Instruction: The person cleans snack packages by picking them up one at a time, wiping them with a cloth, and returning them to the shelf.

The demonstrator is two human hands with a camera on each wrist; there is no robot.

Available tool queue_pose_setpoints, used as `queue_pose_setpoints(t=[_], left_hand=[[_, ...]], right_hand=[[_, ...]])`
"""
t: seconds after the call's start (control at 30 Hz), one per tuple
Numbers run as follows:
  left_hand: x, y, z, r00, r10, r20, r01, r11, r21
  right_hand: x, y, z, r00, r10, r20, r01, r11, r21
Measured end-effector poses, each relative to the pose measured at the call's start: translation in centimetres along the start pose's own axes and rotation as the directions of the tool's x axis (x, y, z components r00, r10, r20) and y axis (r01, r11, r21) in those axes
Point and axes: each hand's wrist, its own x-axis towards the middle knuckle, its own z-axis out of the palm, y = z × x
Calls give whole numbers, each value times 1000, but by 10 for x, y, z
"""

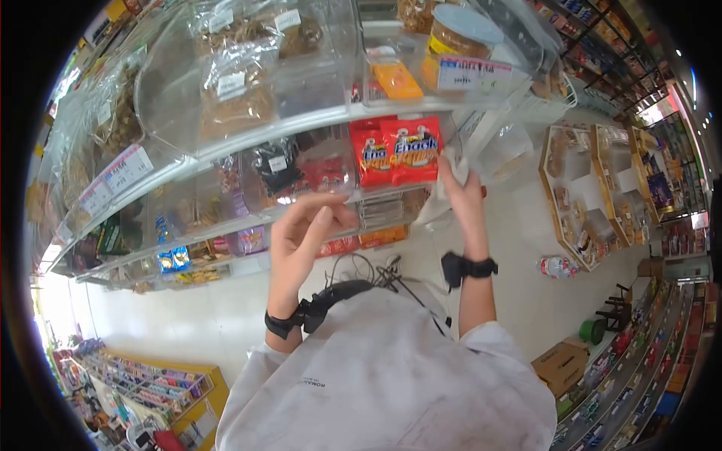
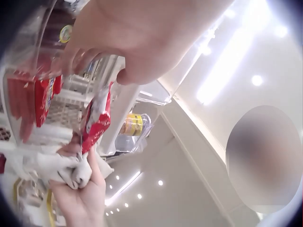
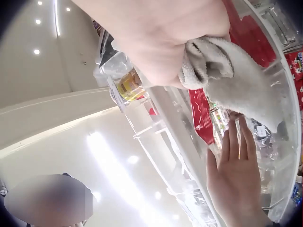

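Note:
Two red snack packets, one (image 1: 415, 150) overlapping the other (image 1: 370, 154), stand upright at the shelf front in the head view. My right hand (image 1: 465, 207) touches the right packet's edge with its fingers and grips a pale cloth (image 1: 436, 207). The left wrist view shows that hand (image 2: 85, 203) with the cloth (image 2: 61, 165) bunched in it and a red packet (image 2: 97, 118) at its fingertips. To the left of the packets, my left hand (image 1: 301, 240) is raised with fingers loosely bent, holding nothing. In the right wrist view its palm (image 3: 236, 182) faces the camera.
Clear bins of bagged dry goods (image 1: 233, 90) and a blue-lidded jar (image 1: 462, 34) sit on the shelf above. Dark packets (image 1: 274, 161) lie in the lower bin. Cables (image 1: 365, 270) hang near my waist. Wooden display bins (image 1: 587, 195) stand at the right.

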Motion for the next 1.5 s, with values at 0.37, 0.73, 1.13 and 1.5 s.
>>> queue_pose_setpoints(t=[0.37,0.73,1.13,1.5], left_hand=[[-17,50,81,552,757,350,-534,643,-548],[-21,39,119,531,779,334,-470,598,-650],[-45,42,92,522,788,327,-372,555,-744],[-61,48,71,522,765,378,-211,545,-811]], right_hand=[[0,-2,-45,978,-207,-23,193,943,-269],[-11,9,-40,991,-128,47,135,965,-227],[-66,13,-12,999,32,-27,-37,982,-187],[-136,27,-9,980,112,-164,-140,976,-168]])
